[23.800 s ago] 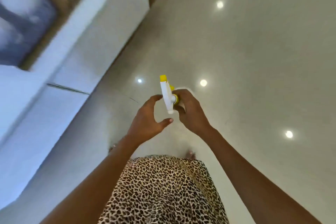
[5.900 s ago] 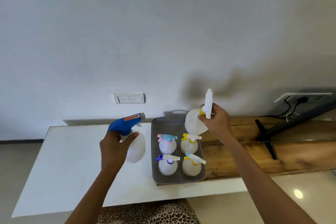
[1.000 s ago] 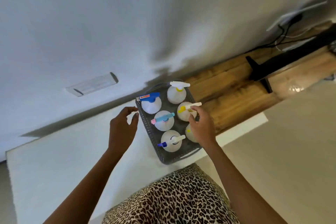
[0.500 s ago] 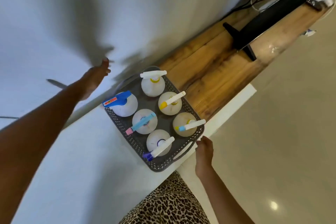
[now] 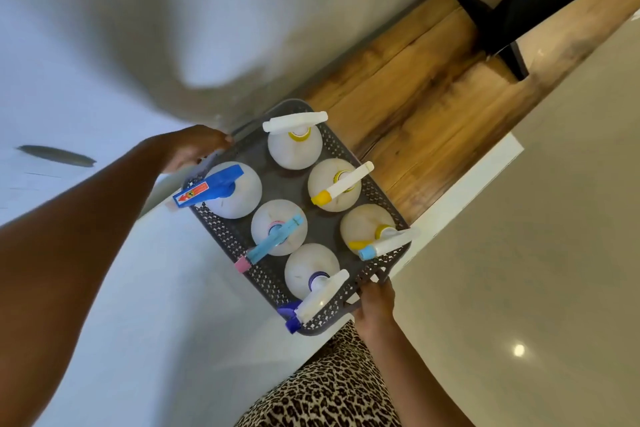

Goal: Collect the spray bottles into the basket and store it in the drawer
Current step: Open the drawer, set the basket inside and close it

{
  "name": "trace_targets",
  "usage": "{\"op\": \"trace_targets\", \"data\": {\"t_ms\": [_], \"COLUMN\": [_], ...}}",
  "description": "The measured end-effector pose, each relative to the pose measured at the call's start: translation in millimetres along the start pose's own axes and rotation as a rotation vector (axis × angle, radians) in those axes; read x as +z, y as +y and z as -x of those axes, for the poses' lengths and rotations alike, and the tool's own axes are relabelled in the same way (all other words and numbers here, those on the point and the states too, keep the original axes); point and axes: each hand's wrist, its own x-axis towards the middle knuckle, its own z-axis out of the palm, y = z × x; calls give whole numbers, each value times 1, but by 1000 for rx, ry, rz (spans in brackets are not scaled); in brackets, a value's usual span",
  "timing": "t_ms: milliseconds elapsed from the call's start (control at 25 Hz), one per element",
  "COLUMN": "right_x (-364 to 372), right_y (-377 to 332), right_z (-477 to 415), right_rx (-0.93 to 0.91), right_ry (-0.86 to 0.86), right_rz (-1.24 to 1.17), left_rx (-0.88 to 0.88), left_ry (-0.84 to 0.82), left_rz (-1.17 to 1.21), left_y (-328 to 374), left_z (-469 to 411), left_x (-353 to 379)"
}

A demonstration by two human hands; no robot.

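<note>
— Start at our fingers. Where are they?

— Our right hand (image 5: 375, 302) has its fingers curled round the near handle of the basket (image 5: 375, 192), at the corner closest to our body. Our left hand (image 5: 195, 149) sits at the far rim; its fingers bend over the edge, though the tips are hidden, so we judge it a grip rather than see one.

— Half a second ago that was not so.

— No. Then our left hand was stretched out toward the wall, clear of the basket, and our right only hovered beside the near handle. Now both are on it, one at each end.

— And the bottles?

— All six stand upright inside: the blue-headed bottle (image 5: 235, 192) nearest our left hand, the white-headed bottle (image 5: 294, 146) at the far end, the purple-nozzled bottle (image 5: 311, 276) nearest us, with three more between and beside them. Nothing is left out on the white counter (image 5: 138, 305).

— So collecting is done?

— We judge so. The basket lies across the counter's corner, next to the wooden shelf (image 5: 433, 80); whether it has left the surface we cannot tell. What remains is carrying it to the drawer, which is not in view.

— Any risk?

— The bottles stand loose, so we should keep the basket level.
</note>
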Motion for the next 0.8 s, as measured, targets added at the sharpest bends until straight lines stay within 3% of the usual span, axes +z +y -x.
{"op": "trace_targets", "data": {"t_ms": [160,360,480,800], "right_x": [0,-7,-13,-8], "right_y": [-1,-17,-36,-105], "right_z": [-3,0,6,44], "right_rx": [-35,-69,-95,-296], "right_ry": [-9,-76,-122,-306], "right_rz": [33,88,168,615], "left_rx": [127,89,67,-36], "left_ry": [206,352,416,671], "left_rz": [-273,-305,-225,256], "left_y": [-10,-31,-43,-105], "left_z": [-9,-3,18,144], "left_x": [13,20,21,53]}}
